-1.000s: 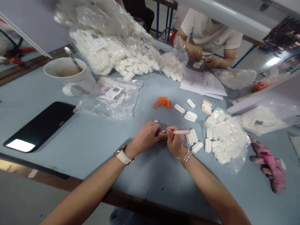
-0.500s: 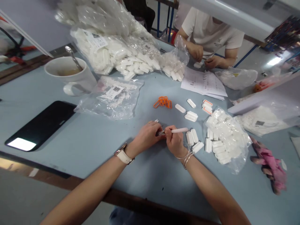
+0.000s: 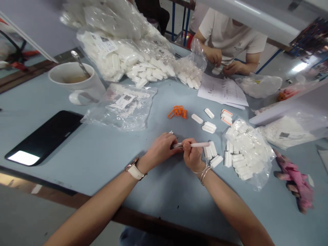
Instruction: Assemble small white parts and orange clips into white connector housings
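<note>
My right hand point(image 3: 191, 155) is closed round a white pen point(image 3: 198, 145), its tip pointing left at a small part that my left hand point(image 3: 162, 149) pinches against the blue table point(image 3: 102, 160). That part is mostly hidden by my fingers. Small white plastic clips point(image 3: 212, 152) lie just right of my right hand, and more of the white clips point(image 3: 208, 127) lie beyond it. A small heap of orange clips point(image 3: 178, 112) sits farther back.
An open bag of white clips point(image 3: 246, 150) lies at right, pink gloves point(image 3: 294, 177) beyond it. A mug with a spoon point(image 3: 77, 82), a black phone point(image 3: 43, 136) and a clear bag point(image 3: 123, 106) are at left. Another person point(image 3: 228, 37) works across the table beside papers point(image 3: 221, 90).
The pen's free end tipped up a little and came back down; both hands stay in the same spot on the table.
</note>
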A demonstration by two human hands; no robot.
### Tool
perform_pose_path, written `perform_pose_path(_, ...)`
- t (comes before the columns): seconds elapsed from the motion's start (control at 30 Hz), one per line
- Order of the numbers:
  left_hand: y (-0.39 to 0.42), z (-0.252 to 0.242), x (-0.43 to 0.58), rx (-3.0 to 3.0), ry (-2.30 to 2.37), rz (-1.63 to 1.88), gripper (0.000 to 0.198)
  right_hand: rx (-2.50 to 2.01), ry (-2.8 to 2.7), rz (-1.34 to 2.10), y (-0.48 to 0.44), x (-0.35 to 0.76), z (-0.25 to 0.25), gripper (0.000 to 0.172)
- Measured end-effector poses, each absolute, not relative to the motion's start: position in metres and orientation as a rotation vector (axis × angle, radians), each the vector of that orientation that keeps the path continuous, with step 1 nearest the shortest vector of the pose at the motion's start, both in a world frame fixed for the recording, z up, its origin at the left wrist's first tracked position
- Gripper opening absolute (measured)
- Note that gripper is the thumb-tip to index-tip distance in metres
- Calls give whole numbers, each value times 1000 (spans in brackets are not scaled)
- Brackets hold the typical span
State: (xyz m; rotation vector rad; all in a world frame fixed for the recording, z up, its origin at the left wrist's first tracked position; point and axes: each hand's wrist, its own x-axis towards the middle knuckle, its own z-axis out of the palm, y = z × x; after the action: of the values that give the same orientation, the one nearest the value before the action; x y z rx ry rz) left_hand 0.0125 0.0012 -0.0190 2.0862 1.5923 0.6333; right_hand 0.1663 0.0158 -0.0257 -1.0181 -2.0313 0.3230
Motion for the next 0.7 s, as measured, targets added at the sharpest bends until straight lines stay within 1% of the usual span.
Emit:
perform_pose_path(0.13,2,-19,13,2085,1611,630,22,-1089,-2041,387,16,166,-27,34)
perform_pose_path(0.33,1,-18,12,2100,1601,589,19,-1065,-1825,574,16,168,-32,33)
perform_pose_path(0.47,0,-25,13,2166,1598,619,18,-940,-1846,533,19,169,-31,31)
perform_pose_path(0.57,0,-28,14,2186,1622,655,15,-927,-1817,500,22,171,-30,26)
perform_pose_path(0.7,-2,-25,14,2172,1664,707,7,-1006,-1764,593,23,172,-30,23)
